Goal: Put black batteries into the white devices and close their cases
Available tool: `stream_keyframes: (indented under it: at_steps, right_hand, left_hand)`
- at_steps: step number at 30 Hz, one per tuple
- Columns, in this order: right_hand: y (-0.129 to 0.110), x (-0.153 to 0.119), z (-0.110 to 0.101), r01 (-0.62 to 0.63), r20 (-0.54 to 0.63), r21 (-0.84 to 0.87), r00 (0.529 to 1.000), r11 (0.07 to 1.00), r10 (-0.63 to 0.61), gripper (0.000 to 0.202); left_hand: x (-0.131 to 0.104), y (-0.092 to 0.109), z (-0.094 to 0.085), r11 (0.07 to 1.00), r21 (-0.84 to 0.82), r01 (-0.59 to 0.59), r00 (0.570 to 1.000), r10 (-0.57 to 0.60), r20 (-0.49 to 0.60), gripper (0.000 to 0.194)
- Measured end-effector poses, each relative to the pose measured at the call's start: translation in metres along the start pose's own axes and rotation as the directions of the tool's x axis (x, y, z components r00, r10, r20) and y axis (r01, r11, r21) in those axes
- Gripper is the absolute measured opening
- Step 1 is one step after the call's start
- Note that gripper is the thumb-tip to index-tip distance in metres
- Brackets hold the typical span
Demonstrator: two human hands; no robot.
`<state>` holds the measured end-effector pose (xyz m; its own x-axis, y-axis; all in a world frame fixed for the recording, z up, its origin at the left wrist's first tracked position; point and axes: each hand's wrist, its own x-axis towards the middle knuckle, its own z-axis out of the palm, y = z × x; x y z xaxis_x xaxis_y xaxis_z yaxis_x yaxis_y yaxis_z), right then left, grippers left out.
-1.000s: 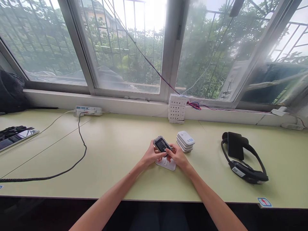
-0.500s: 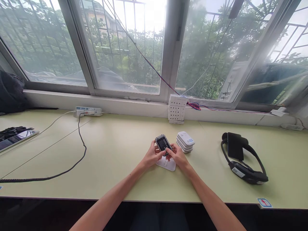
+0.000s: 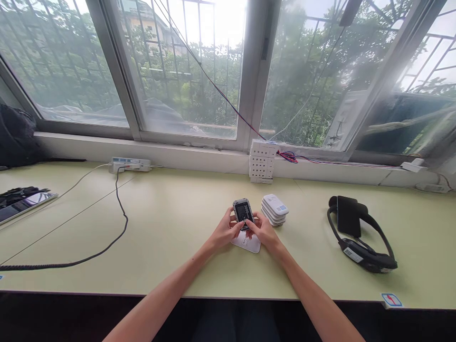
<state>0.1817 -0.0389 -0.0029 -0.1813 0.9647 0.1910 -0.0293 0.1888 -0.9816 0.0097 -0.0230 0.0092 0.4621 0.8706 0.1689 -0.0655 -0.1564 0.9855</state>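
Note:
A small rounded device with its black battery [image 3: 242, 212] exposed, marked 3000 mAh, is held up between both hands over the table. My left hand [image 3: 224, 231] grips its left side, thumb across the lower edge. From the right, my right hand [image 3: 262, 230] holds the same device, with its thumb on the lower part of the battery. Beneath the hands lies a white cover [image 3: 249, 243] with small printing, partly hidden by them. A stack of several white rounded devices [image 3: 274, 209] stands just beyond my right hand.
To the right lies a black headset [image 3: 368, 259] with a dark phone-like slab [image 3: 348, 217]. A white slotted block [image 3: 261, 161] stands against the sill. At the left are a power strip [image 3: 131, 165], a black cable [image 3: 121, 232] and a tablet [image 3: 26, 207]. The table's front edge is near my forearms.
The device has turned slightly and sits more upright, its top shifted a little to the right. Both hands keep their hold; the cover and stack have not moved.

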Motion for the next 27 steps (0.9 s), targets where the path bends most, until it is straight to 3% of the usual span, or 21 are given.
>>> stream_keyframes:
  at_steps: [27]
  right_hand:
    - [-0.0024, -0.0025, 0.0, 0.001, -0.003, -0.09, 1.0, 0.996, -0.002, 0.035]
  left_hand:
    - [-0.0013, -0.0001, 0.0011, 0.999, 0.032, -0.026, 0.999, 0.027, -0.02, 0.062]
